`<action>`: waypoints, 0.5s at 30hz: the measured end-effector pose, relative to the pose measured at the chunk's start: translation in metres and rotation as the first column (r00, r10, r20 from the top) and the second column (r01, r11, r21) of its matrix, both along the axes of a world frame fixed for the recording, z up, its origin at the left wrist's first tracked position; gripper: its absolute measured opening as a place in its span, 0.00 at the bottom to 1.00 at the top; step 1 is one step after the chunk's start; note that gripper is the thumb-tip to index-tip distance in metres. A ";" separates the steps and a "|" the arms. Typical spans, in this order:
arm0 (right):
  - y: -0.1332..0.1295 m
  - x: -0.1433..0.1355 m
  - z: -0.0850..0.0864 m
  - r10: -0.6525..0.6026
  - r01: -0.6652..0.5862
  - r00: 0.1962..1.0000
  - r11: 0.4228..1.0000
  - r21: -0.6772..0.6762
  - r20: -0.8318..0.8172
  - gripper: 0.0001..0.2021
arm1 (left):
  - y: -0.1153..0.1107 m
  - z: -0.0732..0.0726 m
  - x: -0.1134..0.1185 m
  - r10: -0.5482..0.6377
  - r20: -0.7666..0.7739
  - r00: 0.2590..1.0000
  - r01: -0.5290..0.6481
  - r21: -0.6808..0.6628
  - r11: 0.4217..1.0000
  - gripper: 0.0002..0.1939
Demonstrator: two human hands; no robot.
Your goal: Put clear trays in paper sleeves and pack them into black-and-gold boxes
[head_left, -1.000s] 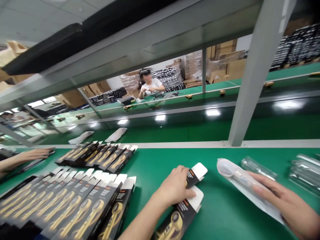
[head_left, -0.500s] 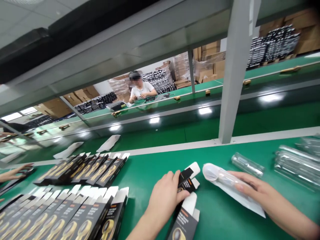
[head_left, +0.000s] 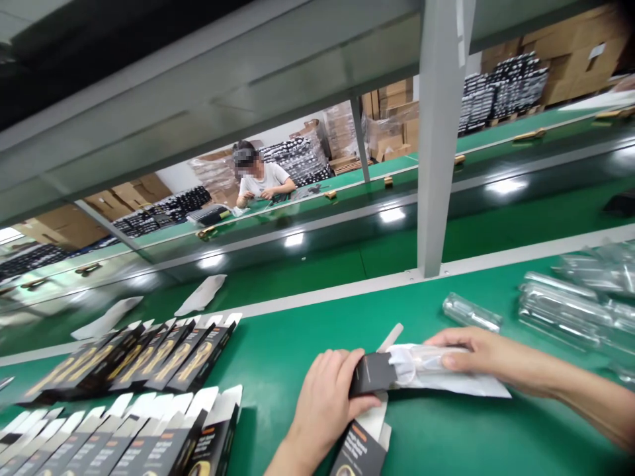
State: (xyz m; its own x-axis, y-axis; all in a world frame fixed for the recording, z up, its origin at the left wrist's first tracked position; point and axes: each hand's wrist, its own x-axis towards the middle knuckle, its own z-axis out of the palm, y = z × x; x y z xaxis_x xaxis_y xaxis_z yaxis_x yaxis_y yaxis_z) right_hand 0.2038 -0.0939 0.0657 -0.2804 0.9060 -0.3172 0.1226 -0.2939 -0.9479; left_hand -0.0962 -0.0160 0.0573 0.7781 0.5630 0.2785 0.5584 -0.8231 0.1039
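My left hand [head_left: 330, 396] is closed round a small black carton [head_left: 374, 374] whose open end points right, with a white flap standing up. In my right hand [head_left: 476, 357] is a white plastic-wrapped package [head_left: 436, 373], gripped between thumb and fingers. Its left end is at the carton's mouth and seems to sit partly inside; how deep is hidden. Through the wrap a pale, clear-looking shape shows, its kind unclear. Under my left hand lies another black printed carton [head_left: 360, 449] with its white flaps open.
Rows of black cartons with open white flaps [head_left: 163, 430] lie at left. Clear plastic shells [head_left: 565, 311] are heaped at right, and one clear shell [head_left: 471, 312] lies apart. A grey post [head_left: 436, 145] rises behind the table edge. A co-worker [head_left: 262, 178] sits beyond the conveyor.
My right hand has brought the wrapped package left to the carton's open end. My left hand has turned the carton to face it. The camera view has shifted somewhat right.
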 end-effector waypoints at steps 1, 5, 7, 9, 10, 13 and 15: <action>0.001 0.001 0.004 0.034 -0.036 0.997 0.999 0.024 0.071 0.21 | -0.001 0.001 0.001 -0.013 0.002 1.000 0.013 0.013 1.000 0.33; 0.001 -0.005 0.012 0.085 -0.098 0.984 0.992 0.078 0.157 0.19 | -0.001 0.003 0.003 -0.049 0.044 0.998 0.047 0.045 0.998 0.32; 0.000 -0.009 0.009 0.069 -0.072 0.995 0.996 0.048 0.068 0.20 | 0.000 0.002 0.001 -0.075 0.074 0.994 0.070 0.064 0.995 0.32; -0.001 -0.012 0.004 0.049 -0.049 0.998 0.999 0.006 -0.026 0.20 | 0.000 0.000 -0.001 -0.102 0.097 0.990 0.094 0.085 0.992 0.32; -0.001 -0.013 0.001 0.036 -0.036 0.998 0.999 -0.010 -0.053 0.20 | -0.001 -0.001 -0.001 -0.111 0.107 0.988 0.101 0.094 0.990 0.33; 0.000 -0.012 -0.004 -0.019 0.019 1.000 0.999 -0.034 -0.024 0.21 | -0.002 -0.004 -0.003 -0.114 0.130 0.985 0.101 0.100 0.990 0.33; 0.000 -0.012 -0.005 -0.048 0.049 0.998 0.998 -0.026 0.041 0.23 | -0.003 -0.004 -0.003 -0.112 0.145 0.983 0.098 0.102 0.990 0.33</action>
State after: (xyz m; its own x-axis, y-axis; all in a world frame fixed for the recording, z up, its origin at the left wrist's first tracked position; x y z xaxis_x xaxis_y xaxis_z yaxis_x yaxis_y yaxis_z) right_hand 0.1917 -0.0935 0.0611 -0.2226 0.9092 -0.3519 0.1459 -0.3258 -0.9341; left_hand -0.0990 -0.0191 0.0529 0.7766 0.4462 0.4447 0.4524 -0.8863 0.0991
